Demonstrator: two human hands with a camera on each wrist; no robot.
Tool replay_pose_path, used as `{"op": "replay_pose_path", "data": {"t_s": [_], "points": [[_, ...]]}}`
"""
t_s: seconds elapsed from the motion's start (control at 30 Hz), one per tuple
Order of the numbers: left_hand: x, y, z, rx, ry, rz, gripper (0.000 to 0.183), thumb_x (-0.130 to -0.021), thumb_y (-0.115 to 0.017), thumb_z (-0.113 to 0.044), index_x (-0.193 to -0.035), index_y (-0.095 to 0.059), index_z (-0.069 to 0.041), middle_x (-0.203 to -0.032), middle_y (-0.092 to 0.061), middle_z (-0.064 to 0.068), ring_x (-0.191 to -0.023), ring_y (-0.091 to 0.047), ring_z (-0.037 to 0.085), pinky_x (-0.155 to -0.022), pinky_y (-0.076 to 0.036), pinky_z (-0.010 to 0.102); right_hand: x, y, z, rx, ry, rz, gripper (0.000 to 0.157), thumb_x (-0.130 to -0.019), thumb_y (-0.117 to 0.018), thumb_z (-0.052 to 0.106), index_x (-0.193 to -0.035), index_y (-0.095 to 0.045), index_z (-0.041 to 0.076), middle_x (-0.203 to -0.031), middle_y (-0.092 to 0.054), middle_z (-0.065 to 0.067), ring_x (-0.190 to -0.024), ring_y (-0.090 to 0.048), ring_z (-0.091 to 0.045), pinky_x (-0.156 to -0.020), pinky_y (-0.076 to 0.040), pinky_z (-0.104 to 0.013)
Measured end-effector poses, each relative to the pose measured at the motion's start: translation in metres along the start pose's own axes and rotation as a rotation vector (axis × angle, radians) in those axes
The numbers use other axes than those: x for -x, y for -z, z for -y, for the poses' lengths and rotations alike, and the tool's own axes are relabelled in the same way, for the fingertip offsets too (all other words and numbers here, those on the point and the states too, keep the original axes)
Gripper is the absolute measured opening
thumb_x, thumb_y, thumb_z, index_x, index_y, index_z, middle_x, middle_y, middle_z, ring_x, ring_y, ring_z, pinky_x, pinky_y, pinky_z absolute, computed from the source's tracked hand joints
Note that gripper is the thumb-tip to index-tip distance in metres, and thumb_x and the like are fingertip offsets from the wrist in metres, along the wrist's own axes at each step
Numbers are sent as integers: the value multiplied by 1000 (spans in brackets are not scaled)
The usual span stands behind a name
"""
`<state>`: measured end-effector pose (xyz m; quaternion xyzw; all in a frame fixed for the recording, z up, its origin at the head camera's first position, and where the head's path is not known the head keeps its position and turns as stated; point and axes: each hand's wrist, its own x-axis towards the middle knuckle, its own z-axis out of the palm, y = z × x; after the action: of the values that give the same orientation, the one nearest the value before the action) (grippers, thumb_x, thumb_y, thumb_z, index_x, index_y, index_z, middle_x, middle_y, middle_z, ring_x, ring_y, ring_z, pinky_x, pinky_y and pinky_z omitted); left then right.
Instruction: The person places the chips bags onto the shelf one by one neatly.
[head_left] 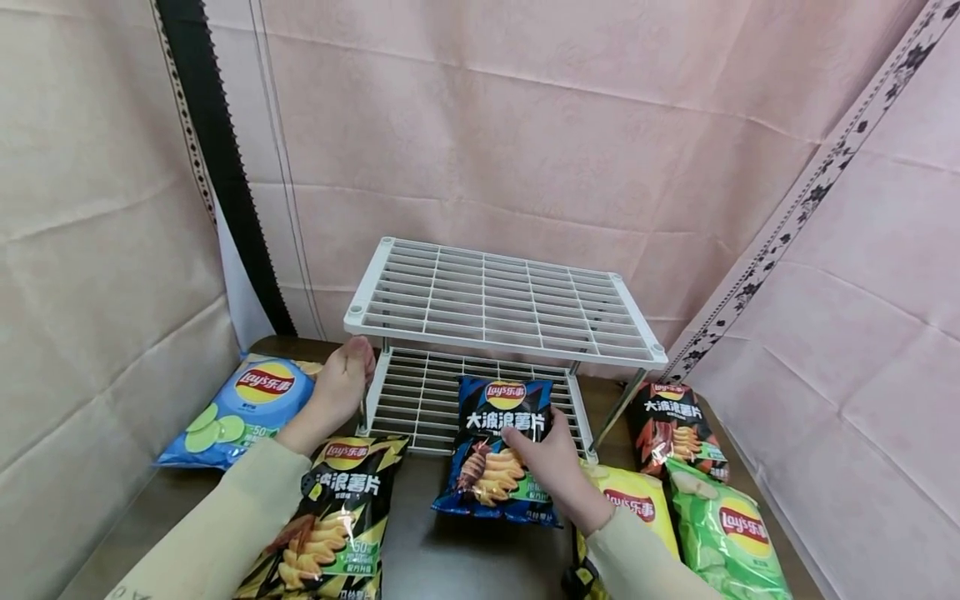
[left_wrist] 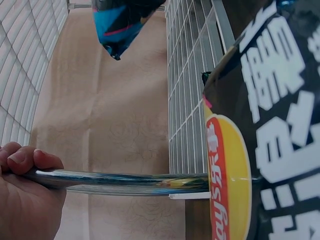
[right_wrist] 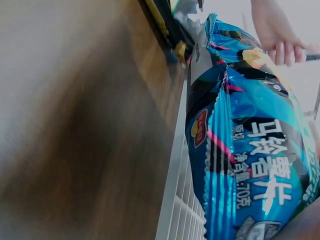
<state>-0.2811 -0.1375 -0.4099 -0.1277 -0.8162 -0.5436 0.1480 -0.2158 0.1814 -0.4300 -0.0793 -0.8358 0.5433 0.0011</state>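
My right hand [head_left: 551, 458] grips a dark blue Lay's chip bag [head_left: 498, 492] by its right side, thumb across the front. The bag is upright at the front of the lower shelf [head_left: 420, 400], its bottom out past the front edge; the right wrist view shows its crimped blue end [right_wrist: 220, 165]. At the rack's front left corner my left hand [head_left: 341, 387] curls its fingers round a metal post [left_wrist: 125, 181], just under the upper shelf [head_left: 487, 292]. A black and gold chip bag [head_left: 330, 517] lies below the left forearm.
A light blue chip bag [head_left: 232, 417] lies at the left. At the right are a black and red bag [head_left: 675, 425], a yellow bag [head_left: 637, 500] and a green bag [head_left: 727, 533]. Pink cloth [head_left: 525, 125] hangs behind the rack.
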Motion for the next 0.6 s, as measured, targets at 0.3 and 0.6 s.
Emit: {"op": "replay_pose_path", "data": {"t_s": [0.3,0.6], "points": [[-1,-2,0,4,15,8,52,-106,-19,-42,-79,-43,-4,-70,-41,10,-62,-43,26,-62,-37,32,-42,-1,-4,-15,-29,-22,107,-83,-72,51,-153,-3,7,-151,-19,-22,-137,-27,-37,-103,-34,-54],[0,-2,1,21,15,-5,51,-107,-20,-39,-77,-42,-3,-68,-41,10,-61,-42,25,-62,-37,31,-68,-11,-4,-62,14,-7,103,-86,-72,46,-153,-3,7,-152,-16,-23,-138,-26,-37,-101,-36,-55]]}}
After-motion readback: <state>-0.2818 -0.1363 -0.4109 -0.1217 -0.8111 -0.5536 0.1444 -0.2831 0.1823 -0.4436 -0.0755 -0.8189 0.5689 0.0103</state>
